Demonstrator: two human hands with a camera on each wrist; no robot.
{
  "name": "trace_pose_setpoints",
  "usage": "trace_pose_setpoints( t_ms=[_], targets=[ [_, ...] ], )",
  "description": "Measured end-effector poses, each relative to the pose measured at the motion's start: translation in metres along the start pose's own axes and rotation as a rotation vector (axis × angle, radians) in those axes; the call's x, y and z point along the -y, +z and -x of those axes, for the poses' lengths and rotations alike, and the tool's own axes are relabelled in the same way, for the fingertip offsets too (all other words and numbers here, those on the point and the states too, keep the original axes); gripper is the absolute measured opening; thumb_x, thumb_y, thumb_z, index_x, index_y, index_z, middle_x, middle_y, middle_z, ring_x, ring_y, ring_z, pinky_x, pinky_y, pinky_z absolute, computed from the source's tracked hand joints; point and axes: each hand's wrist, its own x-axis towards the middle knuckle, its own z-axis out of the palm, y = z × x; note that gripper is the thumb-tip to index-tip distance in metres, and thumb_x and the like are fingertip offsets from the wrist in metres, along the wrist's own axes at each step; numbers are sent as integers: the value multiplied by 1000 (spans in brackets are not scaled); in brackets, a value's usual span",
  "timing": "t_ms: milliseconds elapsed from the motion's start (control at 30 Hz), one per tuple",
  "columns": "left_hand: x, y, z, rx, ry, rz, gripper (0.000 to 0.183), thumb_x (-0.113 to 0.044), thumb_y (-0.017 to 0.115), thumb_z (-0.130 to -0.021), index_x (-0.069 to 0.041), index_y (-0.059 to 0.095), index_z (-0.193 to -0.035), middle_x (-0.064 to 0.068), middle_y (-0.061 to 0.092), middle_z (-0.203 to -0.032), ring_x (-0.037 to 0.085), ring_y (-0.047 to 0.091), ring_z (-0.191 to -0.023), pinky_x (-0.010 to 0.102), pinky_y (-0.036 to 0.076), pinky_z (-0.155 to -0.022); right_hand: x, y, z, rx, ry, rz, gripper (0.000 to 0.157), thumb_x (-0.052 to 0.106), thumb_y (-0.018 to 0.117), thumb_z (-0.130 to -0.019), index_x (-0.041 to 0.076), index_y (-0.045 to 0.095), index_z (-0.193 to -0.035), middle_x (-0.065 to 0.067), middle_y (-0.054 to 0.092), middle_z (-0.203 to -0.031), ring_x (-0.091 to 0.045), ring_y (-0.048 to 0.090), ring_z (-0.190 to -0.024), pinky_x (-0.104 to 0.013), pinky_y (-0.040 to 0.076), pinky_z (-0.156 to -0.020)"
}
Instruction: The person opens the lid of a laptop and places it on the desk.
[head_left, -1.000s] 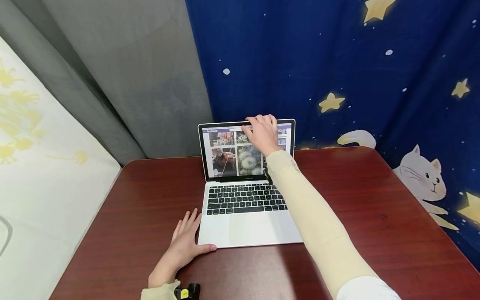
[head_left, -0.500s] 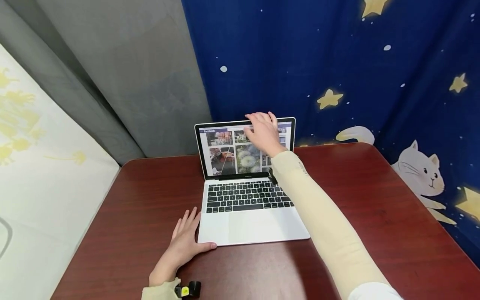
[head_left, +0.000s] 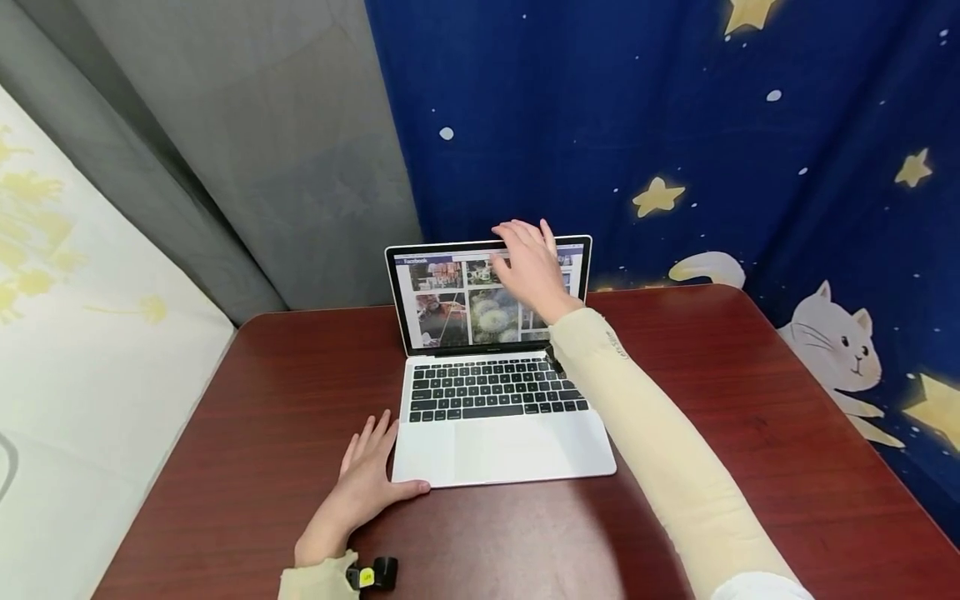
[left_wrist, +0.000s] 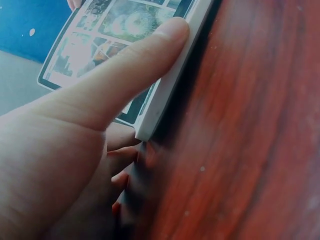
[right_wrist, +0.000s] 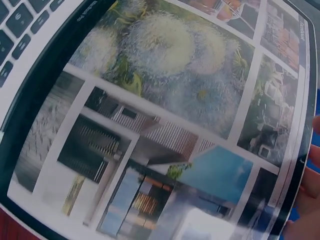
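A silver laptop (head_left: 497, 450) stands unfolded on the table, its screen (head_left: 438, 321) lit with a page of photos. At its near left corner, my left hand (head_left: 362, 479) lies with fingers straight along the side. The left thumb (left_wrist: 170, 37) rests on the front edge in the left wrist view. My right hand (head_left: 531, 271) holds the lid's top edge, thumb in front and fingers reaching over it. In the right wrist view the right fingers (right_wrist: 305, 200) show at the lid's edge, their tips hidden behind it. The right forearm covers part of the keyboard (head_left: 480, 387).
The reddish-brown table (head_left: 705, 400) extends on both sides of the laptop. Behind it hang a grey curtain (head_left: 300, 150) and a blue curtain (head_left: 570, 125) with stars and a cat. A white patterned cloth (head_left: 112, 375) hangs at the left.
The lid's top edge has come slightly toward me with my right hand, and the right wrist has shifted a little right. My left hand stays at the corner; the view shifts slightly.
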Motion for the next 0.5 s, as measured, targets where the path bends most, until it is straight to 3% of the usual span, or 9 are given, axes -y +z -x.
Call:
trace_pose_setpoints(
  t_ms=[133,500],
  targets=[
    [1,1,1,1,-5,2,111,-67,66,-66,-5,23,-146,13,10,-154,34,1,-141,53,1,-110,0,-8,7,-64,-52,-11,41,30,47,-95,15,48,-133,-1,47,-138,-18,34,-132,-37,5,-115],
    [4,-6,-3,-14,-22,74,91,-61,59,-78,-3,32,-143,17,17,-152,35,5,-141,56,3,-109,-6,-30,51,-87,-172,-35,45,34,48,-95,13,47,-135,-4,43,-141,-21,36,-132,-38,11,-115]
  ],
)
